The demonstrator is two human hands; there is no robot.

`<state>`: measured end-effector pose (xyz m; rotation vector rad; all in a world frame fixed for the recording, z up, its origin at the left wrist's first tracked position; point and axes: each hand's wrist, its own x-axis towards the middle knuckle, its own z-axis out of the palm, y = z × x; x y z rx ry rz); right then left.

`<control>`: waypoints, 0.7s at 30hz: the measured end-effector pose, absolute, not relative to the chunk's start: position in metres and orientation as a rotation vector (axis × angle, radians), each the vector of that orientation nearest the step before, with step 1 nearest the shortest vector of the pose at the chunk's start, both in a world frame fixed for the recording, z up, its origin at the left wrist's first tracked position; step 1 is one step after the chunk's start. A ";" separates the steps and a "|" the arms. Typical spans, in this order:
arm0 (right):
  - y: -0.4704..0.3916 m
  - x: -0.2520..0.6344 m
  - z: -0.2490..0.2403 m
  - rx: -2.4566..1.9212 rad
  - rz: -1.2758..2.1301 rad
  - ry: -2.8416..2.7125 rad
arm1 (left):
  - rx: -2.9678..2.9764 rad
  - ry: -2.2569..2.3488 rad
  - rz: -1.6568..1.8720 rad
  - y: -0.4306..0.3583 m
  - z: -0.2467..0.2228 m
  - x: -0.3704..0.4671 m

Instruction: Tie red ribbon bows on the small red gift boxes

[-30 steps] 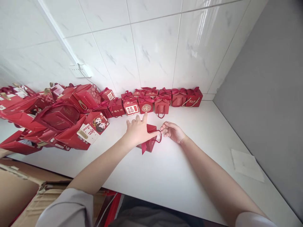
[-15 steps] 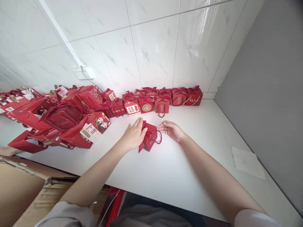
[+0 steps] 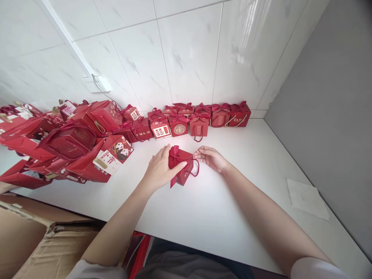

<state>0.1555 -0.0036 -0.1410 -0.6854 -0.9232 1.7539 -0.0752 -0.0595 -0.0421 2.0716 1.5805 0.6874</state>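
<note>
A small red gift box (image 3: 186,155) stands on the white table, with a dark red ribbon bow (image 3: 174,154) on its left side and a twisted cord handle (image 3: 198,169) on its right. My left hand (image 3: 158,169) wraps the box's left side, its thumb stretched across the front and the other fingers at the far left. At the opposite side, my right hand (image 3: 212,159) is loosely curved, its fingertips at or just beside the box's right corner, near the handle. Nothing shows within the right palm.
Several ribboned red boxes (image 3: 199,126) line the tiled wall. A pile of red boxes (image 3: 83,141) covers the table's left part, with a cardboard carton (image 3: 69,248) below. A white sheet (image 3: 308,198) lies at right, near a grey partition (image 3: 325,116). Another person's hand (image 3: 4,188) shows at far left.
My left hand has slid left off the bow and spread around the box's side, uncovering the bow and more of the top. My right hand has hardly moved. The view has shifted slightly.
</note>
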 end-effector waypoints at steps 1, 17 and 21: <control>-0.004 0.155 -0.141 -0.684 1.755 -0.926 | 2.073 1.570 0.681 -0.058 -0.042 -0.074; -0.003 0.156 -0.143 -0.628 1.767 -0.932 | 2.507 1.518 0.396 -0.064 -0.010 -0.035; -0.002 0.155 -0.143 -0.624 1.772 -0.934 | 2.488 1.448 0.150 -0.066 -0.019 -0.044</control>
